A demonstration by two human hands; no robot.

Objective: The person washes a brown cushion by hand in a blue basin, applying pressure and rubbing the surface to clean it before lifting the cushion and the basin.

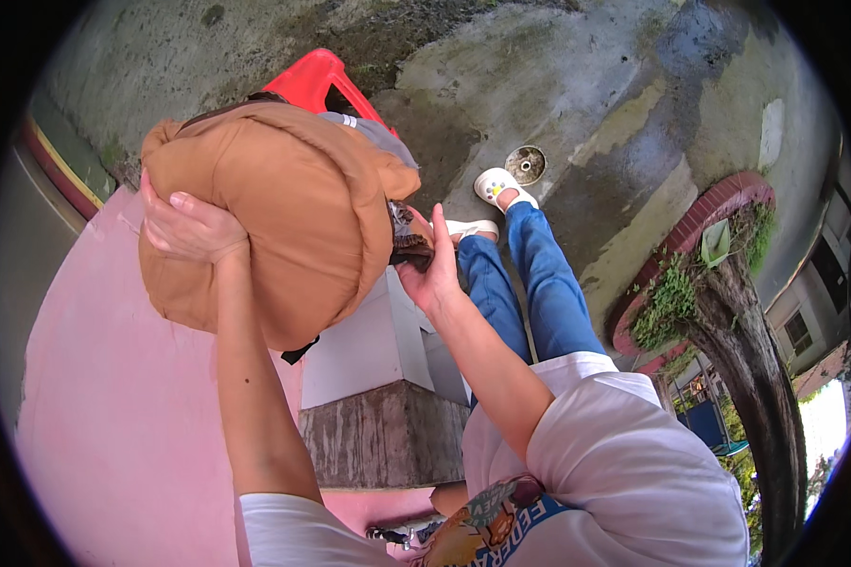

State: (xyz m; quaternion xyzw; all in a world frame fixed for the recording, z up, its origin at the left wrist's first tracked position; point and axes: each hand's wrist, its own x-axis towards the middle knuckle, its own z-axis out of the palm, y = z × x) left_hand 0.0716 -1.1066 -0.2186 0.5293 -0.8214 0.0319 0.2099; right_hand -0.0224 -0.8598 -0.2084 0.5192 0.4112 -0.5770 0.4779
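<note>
A puffy brown fabric bag (291,191) bulges in front of me, above the red plastic stool or chair. My left hand (191,223) presses on its left side, its fingers curled around the edge. At the bag's right end, my right hand (432,266) pinches a dark gathered fabric edge (413,249). Grey cloth (383,138) with white stripes shows behind the bag's upper right part, and a black strap (300,351) sticks out below it. The far side of the bag is hidden.
Behind the bag is a red plastic stool or chair (312,74). A pink wall (128,397) stands at left, beside a tiled ledge (354,347). Near my white clogs (493,188) lies a round drain cover (525,165). At right, a brick-edged planter (730,191) surrounds a tree trunk (744,354).
</note>
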